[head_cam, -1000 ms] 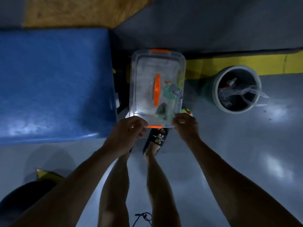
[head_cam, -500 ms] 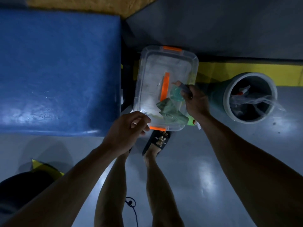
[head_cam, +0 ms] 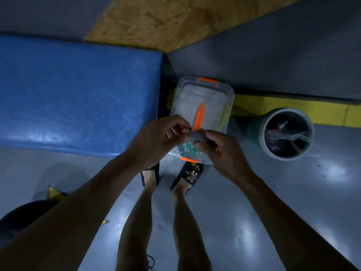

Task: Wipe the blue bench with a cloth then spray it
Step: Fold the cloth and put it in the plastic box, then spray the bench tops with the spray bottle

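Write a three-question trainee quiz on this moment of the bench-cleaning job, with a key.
1. True or false: the blue bench lies to the left of the clear plastic bin.
2. What are the left hand and right hand doing?
A. Wiping the bench
B. Together holding a small grey item over the bin
C. Lifting the bucket
3. Fill in: the round bucket stands on the floor to the ____ of the bin.

Key: 1 true; 2 B; 3 right.
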Motion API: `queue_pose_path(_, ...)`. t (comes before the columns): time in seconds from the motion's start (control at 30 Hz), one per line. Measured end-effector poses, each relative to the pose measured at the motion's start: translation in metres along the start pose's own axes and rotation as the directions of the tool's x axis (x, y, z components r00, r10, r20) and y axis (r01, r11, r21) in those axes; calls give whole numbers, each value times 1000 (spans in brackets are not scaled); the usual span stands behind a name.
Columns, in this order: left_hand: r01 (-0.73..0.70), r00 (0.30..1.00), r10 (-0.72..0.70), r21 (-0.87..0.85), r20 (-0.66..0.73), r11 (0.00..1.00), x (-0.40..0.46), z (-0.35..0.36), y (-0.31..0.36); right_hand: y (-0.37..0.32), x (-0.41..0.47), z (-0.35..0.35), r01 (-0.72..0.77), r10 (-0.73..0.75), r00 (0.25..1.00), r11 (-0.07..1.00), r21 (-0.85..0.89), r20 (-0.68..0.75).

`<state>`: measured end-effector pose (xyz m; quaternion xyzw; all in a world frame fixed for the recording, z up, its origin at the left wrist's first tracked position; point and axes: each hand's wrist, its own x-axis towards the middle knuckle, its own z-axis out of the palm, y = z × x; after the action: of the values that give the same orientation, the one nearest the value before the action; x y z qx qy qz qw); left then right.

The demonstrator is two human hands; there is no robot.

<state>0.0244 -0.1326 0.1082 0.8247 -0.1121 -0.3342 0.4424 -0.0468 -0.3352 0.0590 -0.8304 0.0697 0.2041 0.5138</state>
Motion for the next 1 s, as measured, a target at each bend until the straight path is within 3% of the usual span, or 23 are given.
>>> queue_pose_path(0.13,-168,985,171,184,-2,969,-22,-15,16,-20,-12,-5,72,-72,997,997,20,-8)
queue_pose_path(0.23,-223,969,242,229,-58,948,-36,-18,28,-28,-12,-9,145,-145,989,985,89,-4)
queue_pose_path(0.43,-217,955,250,203,-157,955,-56,-32,44,-43,-10,2,63,-119,970,965,254,212)
queue_pose_path(0.57,-180,973,198,145,-118,973,-77,-43,47,-61,0,24,-13,-48,937,985,173,346)
queue_pose_path(0.67,-169,971,223,399,-92,901,-93,-56,41,-77,-3,27,3,-32,956,995,101,293)
queue_pose_path(0.77,-210,956,289,564,-53,799,-108,-64,41,-100,-17,22,50,-101,931,987,151,351)
queue_pose_path(0.87,-253,944,329,557,-39,791,-122,-70,43,-121,-28,16,24,-82,903,990,142,423)
queue_pose_path(1.0,-216,965,257,424,-42,880,-140,-80,51,-144,-43,16,-25,-32,895,992,123,445)
